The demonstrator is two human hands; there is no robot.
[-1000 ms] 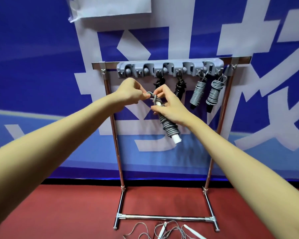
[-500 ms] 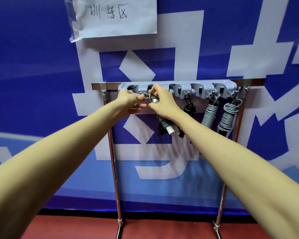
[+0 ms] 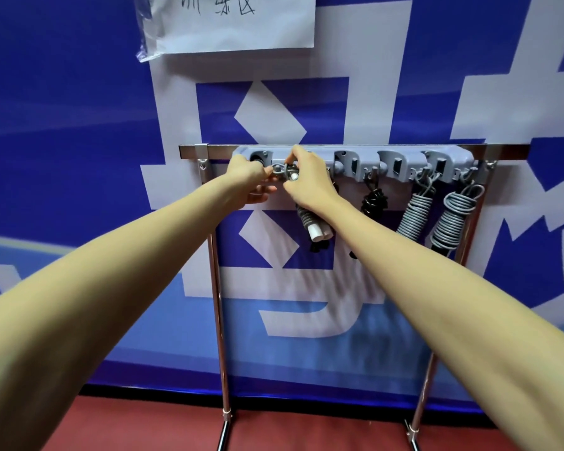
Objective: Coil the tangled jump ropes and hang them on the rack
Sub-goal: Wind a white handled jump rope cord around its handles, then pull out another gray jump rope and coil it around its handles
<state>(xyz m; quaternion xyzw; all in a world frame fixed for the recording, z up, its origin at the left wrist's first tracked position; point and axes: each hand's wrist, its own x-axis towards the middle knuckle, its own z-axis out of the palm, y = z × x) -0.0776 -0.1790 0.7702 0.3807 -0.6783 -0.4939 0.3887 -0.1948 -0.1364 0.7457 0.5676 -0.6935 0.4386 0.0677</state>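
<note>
Hands both up at my rack's grey holder strip [image 3: 352, 157]: left hand [image 3: 246, 177] and right hand [image 3: 306, 180] pinch the grey coiled rope [image 3: 306, 218] by its top loop, beneath the strip's left end. Further coils hang rightward: one black [image 3: 375, 201], two grey [image 3: 415, 213].

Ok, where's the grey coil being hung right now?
In the head view, the grey coiled rope hangs below the right hand, left of the black coil.
</note>
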